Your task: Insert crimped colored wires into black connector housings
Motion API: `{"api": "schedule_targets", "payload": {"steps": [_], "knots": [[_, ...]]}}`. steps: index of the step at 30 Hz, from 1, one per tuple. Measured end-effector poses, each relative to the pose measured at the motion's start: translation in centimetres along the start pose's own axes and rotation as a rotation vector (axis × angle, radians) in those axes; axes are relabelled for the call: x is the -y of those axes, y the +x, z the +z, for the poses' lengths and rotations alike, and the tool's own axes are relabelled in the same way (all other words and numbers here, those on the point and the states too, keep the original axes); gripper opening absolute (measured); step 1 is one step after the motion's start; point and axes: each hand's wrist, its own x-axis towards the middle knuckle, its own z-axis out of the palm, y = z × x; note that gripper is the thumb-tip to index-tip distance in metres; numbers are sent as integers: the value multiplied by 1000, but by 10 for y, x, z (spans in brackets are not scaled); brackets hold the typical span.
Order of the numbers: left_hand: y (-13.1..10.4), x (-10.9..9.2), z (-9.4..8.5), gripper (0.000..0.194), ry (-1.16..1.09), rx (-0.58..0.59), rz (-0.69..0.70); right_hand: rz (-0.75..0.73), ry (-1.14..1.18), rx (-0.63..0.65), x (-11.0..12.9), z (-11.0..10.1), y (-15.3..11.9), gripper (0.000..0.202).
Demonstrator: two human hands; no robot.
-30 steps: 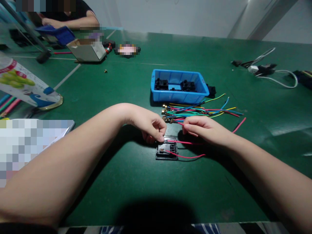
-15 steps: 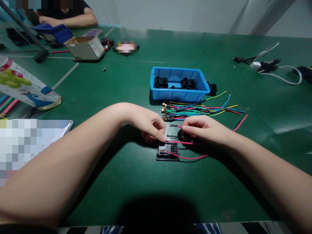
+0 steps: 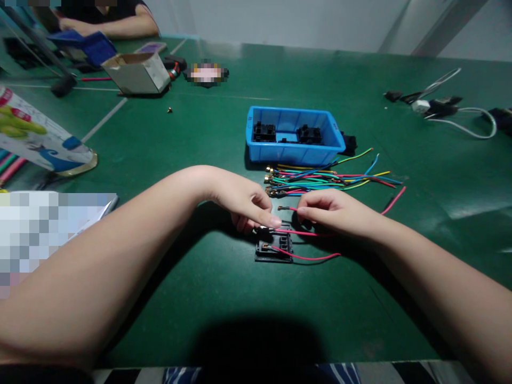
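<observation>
My left hand (image 3: pixel 252 208) is closed, thumb and finger pinching a red wire (image 3: pixel 304 233) near its terminal end, just over the top of a black plastic housing (image 3: pixel 276 257). A second red wire (image 3: pixel 316 260) runs out to the right from the housing, its metal terminal lying inside. To the right, my right hand (image 3: pixel 332 208) is closed on another red wire (image 3: pixel 293 209), whose dark crimped terminal points left toward my left hand. The fingers of my left hand partly cover the upper part of the housing.
Behind my hands lies a bundle of coloured wires (image 3: pixel 320 180) with brass terminals. A blue bin (image 3: pixel 296 153) holds black housings. At left are a tilted printed canister (image 3: pixel 44 136) and a white box (image 3: pixel 138 74). Cables (image 3: pixel 444 106) lie far right; another person's arm (image 3: pixel 128 25) rests at the back.
My left thumb has slid slightly right along the red wire, and the terminal now shows beneath it. My right hand stays nearly in place with its wire. The view has shifted slightly.
</observation>
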Motion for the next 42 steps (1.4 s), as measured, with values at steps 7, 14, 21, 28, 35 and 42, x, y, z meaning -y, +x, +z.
{"api": "schedule_targets", "payload": {"steps": [7,14,21,28,35,42], "knots": [[1,-2,1,43,50,-18,-21,8,-15,18,0,-1,0,33],[2,-1,2,36,51,-10,-30,11,4,30,-1,0,1,33],[1,-5,5,35,50,-39,-58,-47,10,3,5,-3,-6,32],[0,-6,4,31,10,-44,-80,-227,-217,-72,14,-4,-16,27],[1,-2,3,31,-60,30,-127,-400,-510,-183,5,2,-13,17],[7,7,0,31,-138,87,-130,-457,-695,-433,-3,1,-5,18]]}}
